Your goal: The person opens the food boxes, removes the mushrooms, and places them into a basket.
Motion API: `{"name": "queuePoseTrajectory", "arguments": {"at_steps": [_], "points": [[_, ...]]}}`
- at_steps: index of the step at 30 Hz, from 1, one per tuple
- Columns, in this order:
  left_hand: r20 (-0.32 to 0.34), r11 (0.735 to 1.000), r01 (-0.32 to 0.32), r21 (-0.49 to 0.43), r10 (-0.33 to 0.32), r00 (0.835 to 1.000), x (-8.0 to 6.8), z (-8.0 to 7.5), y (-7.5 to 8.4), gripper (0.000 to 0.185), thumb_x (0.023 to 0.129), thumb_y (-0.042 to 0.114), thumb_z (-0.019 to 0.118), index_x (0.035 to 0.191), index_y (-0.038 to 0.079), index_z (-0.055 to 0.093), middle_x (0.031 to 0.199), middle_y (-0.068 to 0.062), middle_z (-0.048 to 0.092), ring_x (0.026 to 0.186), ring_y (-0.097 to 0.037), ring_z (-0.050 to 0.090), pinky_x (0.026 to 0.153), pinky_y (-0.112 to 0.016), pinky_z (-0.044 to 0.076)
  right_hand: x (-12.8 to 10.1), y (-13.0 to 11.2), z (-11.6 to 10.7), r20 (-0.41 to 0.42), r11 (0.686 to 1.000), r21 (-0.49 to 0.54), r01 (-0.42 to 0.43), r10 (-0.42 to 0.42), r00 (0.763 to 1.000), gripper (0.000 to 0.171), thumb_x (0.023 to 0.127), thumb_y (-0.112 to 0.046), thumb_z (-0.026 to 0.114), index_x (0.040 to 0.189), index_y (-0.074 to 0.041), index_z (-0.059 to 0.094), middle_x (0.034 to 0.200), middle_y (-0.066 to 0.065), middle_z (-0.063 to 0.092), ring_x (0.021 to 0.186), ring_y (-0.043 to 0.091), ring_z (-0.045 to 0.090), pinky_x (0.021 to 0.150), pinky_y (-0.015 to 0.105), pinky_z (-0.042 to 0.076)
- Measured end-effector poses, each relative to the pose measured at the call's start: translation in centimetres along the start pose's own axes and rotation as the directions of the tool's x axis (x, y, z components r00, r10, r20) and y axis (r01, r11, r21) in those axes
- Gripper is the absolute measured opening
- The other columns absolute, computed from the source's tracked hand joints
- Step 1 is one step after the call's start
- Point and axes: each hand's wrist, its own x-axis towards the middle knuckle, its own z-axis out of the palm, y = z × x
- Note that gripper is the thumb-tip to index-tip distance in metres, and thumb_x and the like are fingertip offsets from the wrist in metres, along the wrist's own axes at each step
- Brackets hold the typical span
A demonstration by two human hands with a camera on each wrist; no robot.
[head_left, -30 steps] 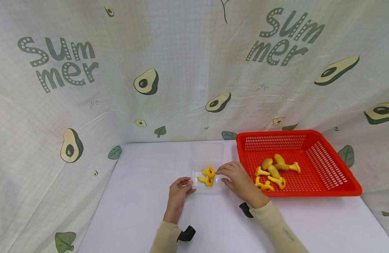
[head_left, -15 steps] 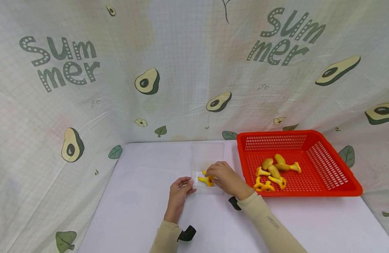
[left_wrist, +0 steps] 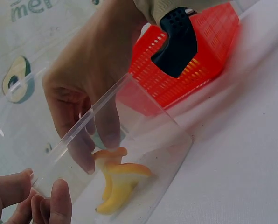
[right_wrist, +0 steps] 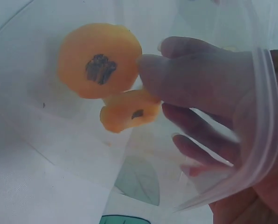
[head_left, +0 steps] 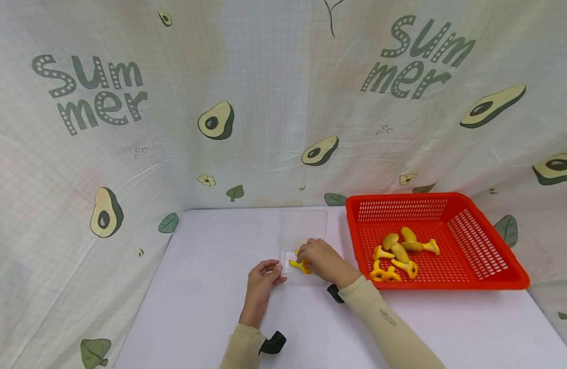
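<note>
A clear plastic box (head_left: 292,280) stands on the table, its lid (head_left: 303,224) folded back flat behind it. Two toy chanterelle mushrooms lie inside: a nearer one (left_wrist: 125,184) and a farther one (left_wrist: 109,158), yellow stems to the left, orange caps to the right. My left hand (head_left: 260,287) pinches the box's left edge between thumb and fingers. Reaching into the box, my right hand (head_left: 327,261) pinches the farther mushroom by its cap. In the head view that hand covers most of it. Dark centres show on both orange caps (right_wrist: 99,39) in the right wrist view.
Right of the box stands a red perforated basket (head_left: 454,283). It holds several yellow chanterelles (head_left: 405,267) and brown-capped mushrooms (head_left: 391,240). A patterned cloth (head_left: 265,102) hangs behind the white table (head_left: 209,256). Black wrist mounts (head_left: 273,342) stick out beside the sleeves.
My right hand has moved left from the box's right side onto the farther mushroom, now mostly covering it. My left hand stays at the box's left edge.
</note>
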Motion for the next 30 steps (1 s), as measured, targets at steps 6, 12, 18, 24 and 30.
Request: {"name": "queuePoseTrajectory", "arguments": {"at_steps": [6, 12, 18, 24, 30], "points": [[-0.006, 1.0, -0.003, 0.007, 0.003, 1.0, 0.0, 0.0, 0.0, 0.03, 0.1, -0.004, 0.068, 0.125, -0.018, 0.059, 0.098, -0.007, 0.059, 0.074, -0.012, 0.062, 0.072, -0.025, 0.065, 0.4, -0.1, -0.2, 0.034, 0.998, -0.059, 0.005, -0.003, 0.999, 0.021, 0.081, 0.0, 0.089, 0.1, -0.008, 0.086, 0.1, 0.004, 0.08, 0.092, 0.023, 0.068, 0.085, 0.035, 0.061], [-0.014, 1.0, 0.011, 0.016, -0.011, 1.0, -0.1, 0.0, 0.0, 0.031, 0.1, -0.004, 0.067, 0.126, -0.018, 0.058, 0.099, -0.008, 0.059, 0.075, -0.013, 0.063, 0.073, -0.025, 0.066, 0.8, -0.1, 0.0, 0.063, 0.997, -0.074, -0.004, 0.008, 0.998, 0.019, 0.081, 0.0, 0.09, 0.097, -0.008, 0.086, 0.094, 0.005, 0.078, 0.082, 0.02, 0.065, 0.078, 0.028, 0.063], [0.0, 1.0, -0.002, 0.01, 0.002, 1.0, -0.1, 0.0, 0.0, 0.03, 0.1, -0.004, 0.067, 0.125, -0.019, 0.058, 0.098, -0.007, 0.06, 0.078, -0.014, 0.064, 0.073, -0.024, 0.065, 1.0, 0.0, 0.2, 0.074, 0.992, -0.126, 0.004, 0.005, 0.997, 0.014, 0.08, 0.002, 0.09, 0.09, -0.009, 0.086, 0.087, 0.004, 0.073, 0.078, 0.019, 0.064, 0.073, 0.027, 0.061], [0.003, 1.0, -0.003, 0.002, 0.003, 1.0, -0.2, -0.1, 0.0, 0.03, 0.1, -0.004, 0.068, 0.124, -0.018, 0.059, 0.098, -0.006, 0.06, 0.078, -0.014, 0.063, 0.073, -0.025, 0.066, 0.8, 0.2, 0.2, 0.075, 0.996, -0.092, -0.004, 0.011, 0.997, 0.012, 0.082, -0.001, 0.089, 0.091, -0.008, 0.086, 0.086, 0.003, 0.073, 0.079, 0.019, 0.065, 0.075, 0.026, 0.062], [-0.001, 1.0, 0.003, 0.007, -0.003, 1.0, -0.3, -0.1, 0.1, 0.031, 0.1, -0.002, 0.069, 0.126, -0.017, 0.059, 0.099, -0.007, 0.06, 0.079, -0.015, 0.062, 0.074, -0.026, 0.066, -0.1, 0.1, -0.4, 0.036, 0.999, 0.022, -0.031, 0.03, 0.999, 0.013, 0.085, -0.004, 0.088, 0.096, -0.008, 0.085, 0.093, 0.002, 0.074, 0.087, 0.019, 0.065, 0.083, 0.028, 0.063]]}}
